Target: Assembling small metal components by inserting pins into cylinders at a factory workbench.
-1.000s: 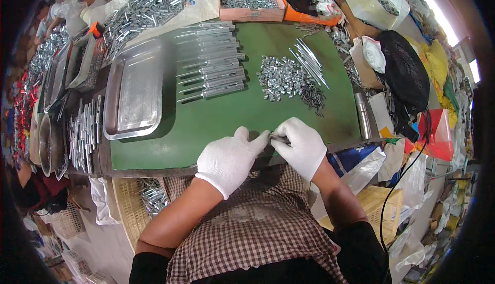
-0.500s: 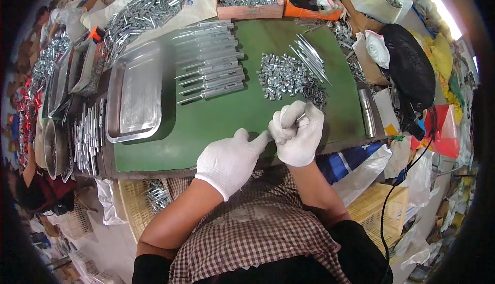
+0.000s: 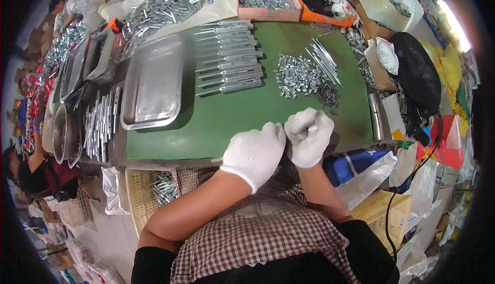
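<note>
Two white-gloved hands meet at the near edge of our green worktop [image 3: 242, 114], seen from the head camera. Our left hand [image 3: 253, 152] is curled, knuckles up, its fingertips pressed against our right hand [image 3: 308, 135], which is closed into a fist around something small; we cannot tell what it grips, as the glove hides it. Whether the left hand grips anything we cannot tell either.

Just beyond the right hand, on the worktop, lies a heap of small metal parts [image 3: 301, 75], with a bundle of thin metal rods [image 3: 324, 60] resting on its far side. Left of that heap lies a row of long metal pieces [image 3: 229, 60] side by side. Further left of the heap, a shallow steel tray [image 3: 153, 85] sits at the worktop's left edge. Behind the heap, at the worktop's far edge, a pink box [image 3: 268, 0] holds more metal parts.
</note>
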Demonstrator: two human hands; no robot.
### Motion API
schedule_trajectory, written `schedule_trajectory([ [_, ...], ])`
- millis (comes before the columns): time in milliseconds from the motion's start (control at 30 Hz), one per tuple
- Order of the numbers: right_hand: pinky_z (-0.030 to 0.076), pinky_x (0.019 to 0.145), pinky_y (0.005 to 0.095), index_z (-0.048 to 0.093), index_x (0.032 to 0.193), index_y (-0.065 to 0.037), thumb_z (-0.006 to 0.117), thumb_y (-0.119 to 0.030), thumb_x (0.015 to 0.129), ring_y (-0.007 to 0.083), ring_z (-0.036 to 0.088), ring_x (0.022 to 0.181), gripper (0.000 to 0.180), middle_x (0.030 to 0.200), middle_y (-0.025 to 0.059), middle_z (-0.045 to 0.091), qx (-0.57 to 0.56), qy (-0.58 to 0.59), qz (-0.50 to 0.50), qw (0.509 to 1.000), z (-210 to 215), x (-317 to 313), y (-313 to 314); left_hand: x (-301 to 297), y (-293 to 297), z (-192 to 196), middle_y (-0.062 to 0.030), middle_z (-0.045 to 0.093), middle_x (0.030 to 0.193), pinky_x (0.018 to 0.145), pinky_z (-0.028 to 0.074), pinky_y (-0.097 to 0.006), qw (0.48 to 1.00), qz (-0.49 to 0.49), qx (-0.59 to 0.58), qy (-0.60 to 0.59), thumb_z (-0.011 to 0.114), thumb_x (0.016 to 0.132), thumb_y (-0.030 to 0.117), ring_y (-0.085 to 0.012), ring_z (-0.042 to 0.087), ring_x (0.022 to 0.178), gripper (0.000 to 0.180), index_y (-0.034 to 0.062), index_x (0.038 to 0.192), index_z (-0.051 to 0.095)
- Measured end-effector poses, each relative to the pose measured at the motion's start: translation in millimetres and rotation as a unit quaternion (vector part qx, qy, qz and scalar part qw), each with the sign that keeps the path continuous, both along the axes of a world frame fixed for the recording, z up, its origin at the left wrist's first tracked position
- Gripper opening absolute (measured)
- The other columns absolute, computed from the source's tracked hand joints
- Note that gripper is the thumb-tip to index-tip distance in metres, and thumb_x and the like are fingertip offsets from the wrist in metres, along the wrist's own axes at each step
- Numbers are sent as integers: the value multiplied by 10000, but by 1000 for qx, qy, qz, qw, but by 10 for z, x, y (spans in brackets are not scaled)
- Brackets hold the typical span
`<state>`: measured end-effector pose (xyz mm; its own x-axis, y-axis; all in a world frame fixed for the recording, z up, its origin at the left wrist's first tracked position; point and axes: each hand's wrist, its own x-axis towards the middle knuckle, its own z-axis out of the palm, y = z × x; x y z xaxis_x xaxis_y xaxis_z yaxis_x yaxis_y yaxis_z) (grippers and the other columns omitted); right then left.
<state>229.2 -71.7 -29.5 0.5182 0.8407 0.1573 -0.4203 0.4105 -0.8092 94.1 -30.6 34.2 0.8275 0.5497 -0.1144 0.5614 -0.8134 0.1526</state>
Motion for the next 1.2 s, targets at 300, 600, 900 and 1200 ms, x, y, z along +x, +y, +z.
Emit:
schedule_trajectory([
  [300, 190, 403, 315, 479, 604, -47, 376, -441, 1013, 130, 254, 382, 577, 483, 18, 335, -35, 69, 5, 997, 68, 10, 157, -29, -12, -290, -164, 671, 937, 689, 569, -489, 997, 35, -4, -67, 534, 994, 288, -373, 707, 796, 257, 70, 1103, 615],
  [600, 183, 401, 311, 459, 598, -80, 398, -471, 1016, 129, 223, 385, 576, 462, -29, 228, 16, 211, 21, 977, 67, 119, 166, -78, -73, -361, -150, 666, 908, 622, 563, -449, 994, 41, 33, -94, 545, 988, 277, -334, 699, 721, 299, 72, 1195, 614],
  [900, 222, 428, 248, 608, 854, -26, 449, -306, 1044, 79, 282, 451, 373, 602, -22, 405, -67, -6, 78, 995, 154, 415, -33, -66, -112, -228, -114, 639, 865, 587, 554, -447, 994, 71, 5, -78, 572, 979, 309, -317, 680, 671, 378, 127, 1310, 595],
  [1200, 540, 797, 388, 716, 1076, -88, 715, -229, 864, 310, 686, 899, 256, 1030, 152, 671, -241, -570, 82, 781, 332, 454, -299, -52, -105, -245, -90, 623, 838, 539, 544, -420, 994, 67, 26, -78, 600, 971, 312, -299, 663, 621, 381, 142, 1311, 602],
])
